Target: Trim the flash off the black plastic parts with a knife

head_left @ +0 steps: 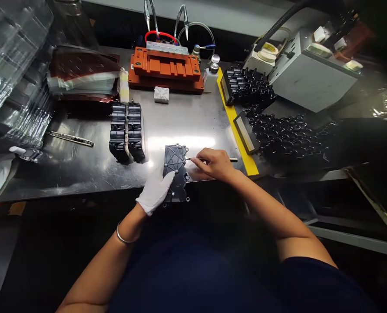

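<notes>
From a distance, I look down on a metal desk [196, 117] whose grey top throws back a bright white glare toward its middle and dims at the left. A yellow strip [252, 165] slants across the right part of the top to the front edge. Behind the desk I see a pale grey panel [219, 17] with a dark band below it. At the lower right I make out a light rail [352, 240] and a worn, slanting bar [372, 198]. At the lower left lies a dull grey surface [1, 248]; I cannot tell whether it is floor.
</notes>
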`<action>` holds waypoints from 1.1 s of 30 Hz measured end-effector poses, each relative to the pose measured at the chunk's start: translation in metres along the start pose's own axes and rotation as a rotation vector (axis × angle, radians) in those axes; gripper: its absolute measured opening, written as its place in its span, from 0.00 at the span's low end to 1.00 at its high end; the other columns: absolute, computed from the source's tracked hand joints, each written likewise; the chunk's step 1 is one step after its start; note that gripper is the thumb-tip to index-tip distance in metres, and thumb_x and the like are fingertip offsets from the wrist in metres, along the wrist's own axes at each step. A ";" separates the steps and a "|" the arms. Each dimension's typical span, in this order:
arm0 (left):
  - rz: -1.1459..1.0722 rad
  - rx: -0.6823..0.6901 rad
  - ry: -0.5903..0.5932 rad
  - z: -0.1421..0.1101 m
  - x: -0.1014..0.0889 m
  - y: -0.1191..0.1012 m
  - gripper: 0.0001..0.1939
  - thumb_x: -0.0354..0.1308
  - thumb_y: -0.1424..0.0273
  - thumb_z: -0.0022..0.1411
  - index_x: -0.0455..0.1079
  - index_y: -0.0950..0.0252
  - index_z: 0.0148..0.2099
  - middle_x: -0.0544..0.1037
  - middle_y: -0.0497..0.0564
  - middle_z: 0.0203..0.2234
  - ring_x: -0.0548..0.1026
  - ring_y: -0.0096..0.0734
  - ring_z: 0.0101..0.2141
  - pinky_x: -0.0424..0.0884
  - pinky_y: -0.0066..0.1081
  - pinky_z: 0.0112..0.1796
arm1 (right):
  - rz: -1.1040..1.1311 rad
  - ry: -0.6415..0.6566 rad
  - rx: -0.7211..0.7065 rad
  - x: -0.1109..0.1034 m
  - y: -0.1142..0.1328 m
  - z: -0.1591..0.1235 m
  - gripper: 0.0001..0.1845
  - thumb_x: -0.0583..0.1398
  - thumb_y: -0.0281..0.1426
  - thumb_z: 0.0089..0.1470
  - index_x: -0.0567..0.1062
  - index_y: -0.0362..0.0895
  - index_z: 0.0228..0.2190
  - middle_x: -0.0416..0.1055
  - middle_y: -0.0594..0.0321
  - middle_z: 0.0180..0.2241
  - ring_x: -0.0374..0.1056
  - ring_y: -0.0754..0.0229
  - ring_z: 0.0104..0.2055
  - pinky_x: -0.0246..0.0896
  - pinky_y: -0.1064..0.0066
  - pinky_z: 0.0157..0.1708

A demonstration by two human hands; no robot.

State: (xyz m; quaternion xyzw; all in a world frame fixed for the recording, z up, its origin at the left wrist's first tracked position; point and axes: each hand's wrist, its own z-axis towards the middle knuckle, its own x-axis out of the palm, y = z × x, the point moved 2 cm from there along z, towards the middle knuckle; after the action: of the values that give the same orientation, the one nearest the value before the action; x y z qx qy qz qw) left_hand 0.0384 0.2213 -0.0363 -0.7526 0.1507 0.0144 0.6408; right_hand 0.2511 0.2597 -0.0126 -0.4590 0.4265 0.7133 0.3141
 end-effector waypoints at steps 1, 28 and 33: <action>0.006 -0.004 -0.001 0.000 0.000 -0.001 0.23 0.53 0.58 0.62 0.70 0.67 0.54 0.79 0.57 0.49 0.75 0.44 0.51 0.67 0.42 0.55 | -0.007 -0.003 -0.013 0.001 0.001 0.000 0.20 0.56 0.43 0.61 0.77 0.43 0.25 0.75 0.62 0.26 0.63 0.66 0.25 0.49 0.73 0.26; 0.057 -0.026 -0.018 0.001 0.000 -0.003 0.22 0.53 0.59 0.62 0.71 0.67 0.52 0.79 0.57 0.50 0.75 0.44 0.51 0.67 0.41 0.55 | -0.014 -0.069 -0.053 0.000 -0.002 0.011 0.21 0.58 0.43 0.60 0.78 0.43 0.24 0.76 0.63 0.25 0.64 0.67 0.24 0.50 0.73 0.25; 0.071 -0.032 -0.018 -0.001 0.000 -0.006 0.21 0.53 0.61 0.63 0.71 0.66 0.53 0.80 0.56 0.48 0.76 0.44 0.49 0.68 0.40 0.53 | 0.085 -0.072 0.020 0.006 -0.002 0.000 0.21 0.58 0.43 0.60 0.78 0.43 0.23 0.75 0.63 0.23 0.66 0.66 0.24 0.53 0.73 0.26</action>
State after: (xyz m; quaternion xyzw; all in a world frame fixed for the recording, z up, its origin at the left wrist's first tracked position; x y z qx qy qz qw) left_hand 0.0398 0.2212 -0.0306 -0.7568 0.1712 0.0463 0.6291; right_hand 0.2505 0.2615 -0.0191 -0.4115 0.4413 0.7375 0.3034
